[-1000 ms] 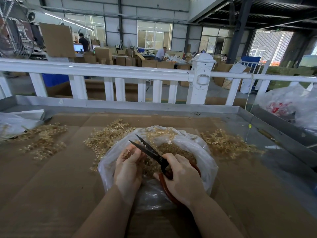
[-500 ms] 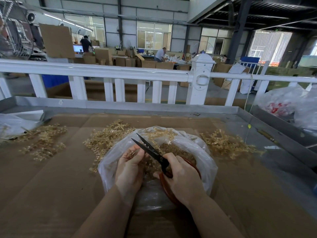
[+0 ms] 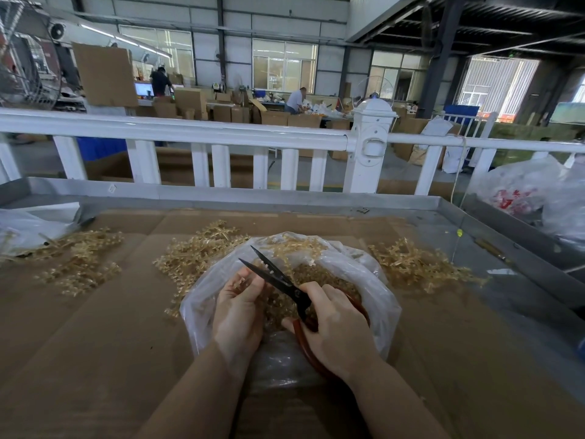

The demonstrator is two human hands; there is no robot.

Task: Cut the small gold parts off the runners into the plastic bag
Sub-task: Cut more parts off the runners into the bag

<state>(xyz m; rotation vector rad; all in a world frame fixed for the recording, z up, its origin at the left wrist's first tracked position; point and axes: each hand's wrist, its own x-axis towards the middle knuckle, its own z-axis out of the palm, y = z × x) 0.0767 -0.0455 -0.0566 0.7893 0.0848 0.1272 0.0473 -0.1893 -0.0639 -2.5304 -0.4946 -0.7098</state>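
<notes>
Since the gold runner (image 3: 242,285) is a thin moulded plastic sprig, it looks very light and springy, likely stiff enough to hold its shape but ready to flex or twist if it is gripped far from the cut. The left hand (image 3: 239,315) pinches it between curled fingers and thumb, right over the open mouth of the plastic bag (image 3: 376,280), so whatever is snipped should drop straight in. The right hand (image 3: 335,327) is wrapped round the red handles of the scissors (image 3: 278,280), whose dark blades stand parted, with a pale bit of the sprig just between them.

Judging by the heap of small gold parts (image 3: 323,275) already lying loose in the bag, these pieces are tiny and smooth, and will probably jump when cut; keeping the blades low inside the bag's rim should catch them. The best hold on the runner seems to be its bare stem, close to the branch being cut, so the twig cannot bend away from the blades, with fingertips clear of the edge.

The bag itself is soft, thin film that slumps on the cardboard-covered desk (image 3: 110,343) and has no rigid rim, so it may collapse if leaned on. More runners wait in piles on the desk: one just left of the bag (image 3: 193,258), one to its right (image 3: 414,264), another far left (image 3: 79,261). They look tangled, so lifting one will likely drag its neighbours.
</notes>
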